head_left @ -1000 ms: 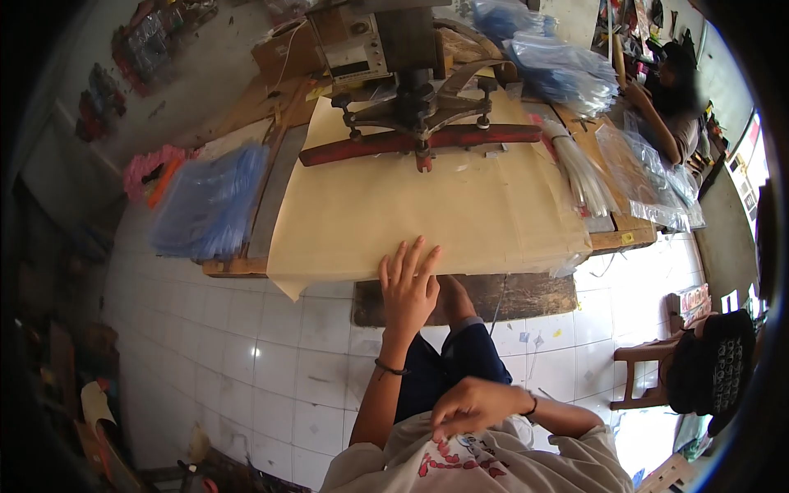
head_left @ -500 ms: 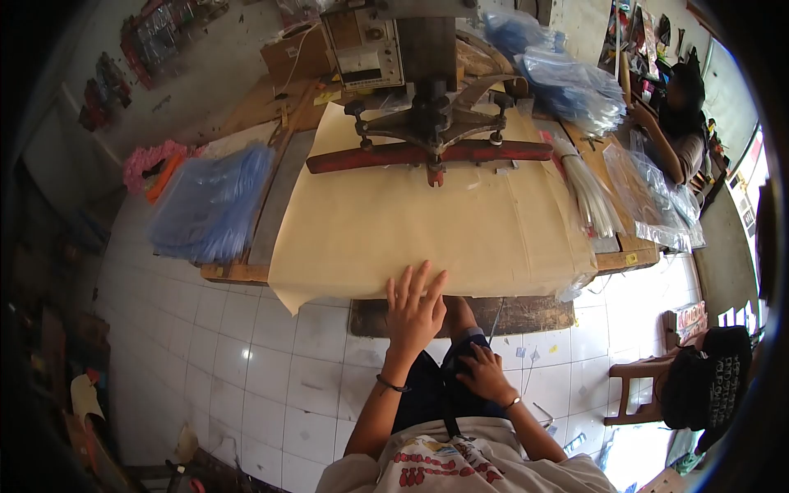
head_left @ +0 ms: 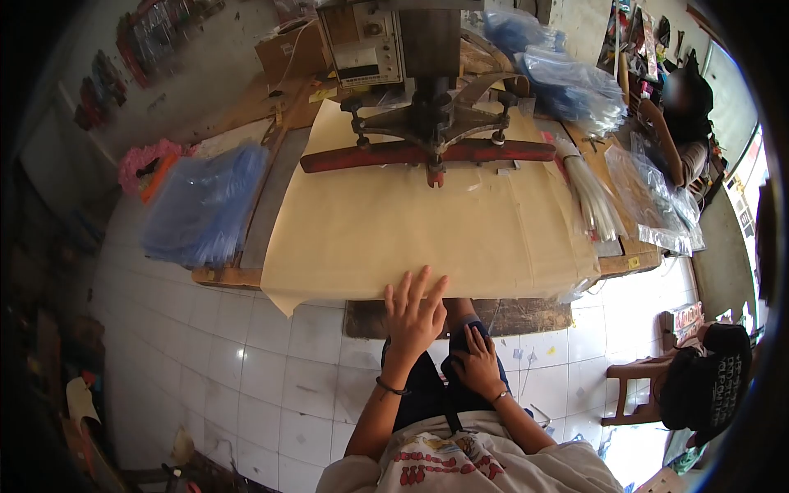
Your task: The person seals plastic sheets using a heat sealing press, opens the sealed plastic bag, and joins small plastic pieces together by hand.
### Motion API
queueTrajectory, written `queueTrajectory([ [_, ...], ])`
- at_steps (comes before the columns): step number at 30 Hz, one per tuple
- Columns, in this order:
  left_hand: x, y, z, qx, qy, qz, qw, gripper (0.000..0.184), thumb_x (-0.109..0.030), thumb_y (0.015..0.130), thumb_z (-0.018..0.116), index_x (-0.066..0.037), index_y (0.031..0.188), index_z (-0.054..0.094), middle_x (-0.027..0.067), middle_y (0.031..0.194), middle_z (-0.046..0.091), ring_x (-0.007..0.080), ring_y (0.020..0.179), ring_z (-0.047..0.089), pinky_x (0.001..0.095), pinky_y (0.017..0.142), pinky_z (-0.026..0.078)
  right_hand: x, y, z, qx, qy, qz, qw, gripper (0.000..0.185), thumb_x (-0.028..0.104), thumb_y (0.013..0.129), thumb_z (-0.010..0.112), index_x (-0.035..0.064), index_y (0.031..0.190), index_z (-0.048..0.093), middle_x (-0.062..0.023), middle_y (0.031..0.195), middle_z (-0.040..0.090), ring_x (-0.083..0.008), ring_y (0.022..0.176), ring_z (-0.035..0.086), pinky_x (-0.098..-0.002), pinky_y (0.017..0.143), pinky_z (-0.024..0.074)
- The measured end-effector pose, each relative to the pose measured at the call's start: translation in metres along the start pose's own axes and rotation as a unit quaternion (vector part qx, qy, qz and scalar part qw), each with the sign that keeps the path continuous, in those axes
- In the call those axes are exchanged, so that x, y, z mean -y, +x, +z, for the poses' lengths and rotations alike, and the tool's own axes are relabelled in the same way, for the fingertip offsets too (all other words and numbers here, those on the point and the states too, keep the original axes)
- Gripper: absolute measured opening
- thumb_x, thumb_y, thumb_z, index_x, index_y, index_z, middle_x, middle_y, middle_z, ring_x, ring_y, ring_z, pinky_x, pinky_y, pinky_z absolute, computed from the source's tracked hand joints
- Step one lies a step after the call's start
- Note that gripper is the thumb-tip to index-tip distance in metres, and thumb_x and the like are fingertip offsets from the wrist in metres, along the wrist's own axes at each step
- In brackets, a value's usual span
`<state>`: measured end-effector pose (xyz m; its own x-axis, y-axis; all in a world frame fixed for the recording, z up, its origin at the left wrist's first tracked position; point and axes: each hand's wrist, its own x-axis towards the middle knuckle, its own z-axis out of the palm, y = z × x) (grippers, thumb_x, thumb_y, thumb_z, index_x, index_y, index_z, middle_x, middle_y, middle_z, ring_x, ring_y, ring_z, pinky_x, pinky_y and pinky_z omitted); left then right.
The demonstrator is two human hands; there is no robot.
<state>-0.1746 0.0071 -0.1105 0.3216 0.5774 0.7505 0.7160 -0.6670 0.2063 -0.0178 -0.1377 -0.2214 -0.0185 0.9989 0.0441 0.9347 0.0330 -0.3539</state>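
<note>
A large tan sheet (head_left: 394, 234) covers the worktable and hangs a little over its front edge. My left hand (head_left: 416, 311) lies on the sheet's front edge, fingers spread, holding nothing. On my thigh rests my right hand (head_left: 478, 361), its fingers stretched out over the dark shorts. Above the sheet stands a press-like machine (head_left: 436, 115) with a long red bar (head_left: 353, 158) across it. Whether the bar touches the sheet I cannot tell.
Stacked clear bluish plastic sheets (head_left: 205, 205) lie on the left. To the right are a bundle of pale strips (head_left: 588, 193) and loose clear plastic bags (head_left: 653, 193). A person (head_left: 686, 115) is at the far right. A wooden stool (head_left: 633, 386) stands on the tiled floor.
My right hand has moved slightly up my thigh and its fingers have straightened. My left hand stays on the sheet's front edge. The view has shifted slightly.
</note>
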Motion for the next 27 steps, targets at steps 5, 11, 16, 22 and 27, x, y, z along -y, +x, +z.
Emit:
queueTrajectory([
  [5, 0.0, 0.0, 0.001, -0.002, 0.004, 0.002, 1.0, 0.057, -0.02, 0.085, 0.072, -0.027, 0.14, 0.06, 0.0055, 0.15, 0.052, 0.0339, 0.138, 0.045, 0.0591, 0.119, 0.02, 0.0, 0.01, -0.006, -0.004, 0.004, 0.001, 1.0, 0.025, 0.03, 0.086, 0.071, 0.0192, 0.107, 0.079, -0.0181, 0.162, 0.034, -0.0337, 0.15, 0.032, -0.0576, 0.119, 0.0267],
  [11, -0.012, 0.023, -0.06, 0.008, -0.136, -0.002, 0.991, 0.057, -0.029, 0.088, 0.069, -0.019, 0.143, 0.055, 0.0134, 0.142, 0.055, 0.0362, 0.131, 0.049, 0.06, 0.114, 0.028, 0.008, 0.011, -0.023, -0.041, 0.007, 0.0, 0.999, 0.02, 0.029, 0.086, 0.071, 0.0185, 0.101, 0.079, -0.0161, 0.162, 0.036, -0.0332, 0.149, 0.034, -0.0573, 0.118, 0.0276],
  [16, -0.032, 0.041, -0.185, -0.298, -0.204, 0.118, 0.925, 0.062, -0.053, 0.098, 0.052, -0.012, 0.145, 0.048, 0.016, 0.133, 0.057, 0.0343, 0.125, 0.05, 0.0575, 0.108, 0.035, 0.028, 0.006, -0.053, -0.092, 0.015, 0.007, 0.996, 0.015, 0.026, 0.086, 0.072, 0.0203, 0.096, 0.08, -0.0134, 0.16, 0.041, -0.0326, 0.146, 0.038, -0.0553, 0.116, 0.0289],
  [22, -0.049, 0.08, -0.24, -0.51, -0.167, 0.248, 0.807, 0.059, -0.05, 0.099, 0.052, -0.012, 0.144, 0.05, 0.0152, 0.132, 0.058, 0.0326, 0.123, 0.052, 0.0553, 0.106, 0.037, 0.042, -0.001, -0.063, -0.137, -0.008, 0.006, 0.991, 0.013, 0.023, 0.084, 0.072, 0.0235, 0.094, 0.08, -0.012, 0.158, 0.043, -0.0311, 0.144, 0.041, -0.0535, 0.115, 0.0269],
  [27, -0.061, 0.089, -0.254, -0.559, -0.144, 0.267, 0.771, 0.056, -0.048, 0.1, 0.052, -0.012, 0.143, 0.051, 0.0144, 0.131, 0.059, 0.0311, 0.121, 0.053, 0.0535, 0.103, 0.039, 0.053, -0.008, -0.071, -0.159, -0.016, 0.005, 0.987, 0.012, 0.022, 0.082, 0.073, 0.0245, 0.091, 0.079, -0.0123, 0.157, 0.044, -0.0316, 0.142, 0.042, -0.0546, 0.114, 0.0268],
])
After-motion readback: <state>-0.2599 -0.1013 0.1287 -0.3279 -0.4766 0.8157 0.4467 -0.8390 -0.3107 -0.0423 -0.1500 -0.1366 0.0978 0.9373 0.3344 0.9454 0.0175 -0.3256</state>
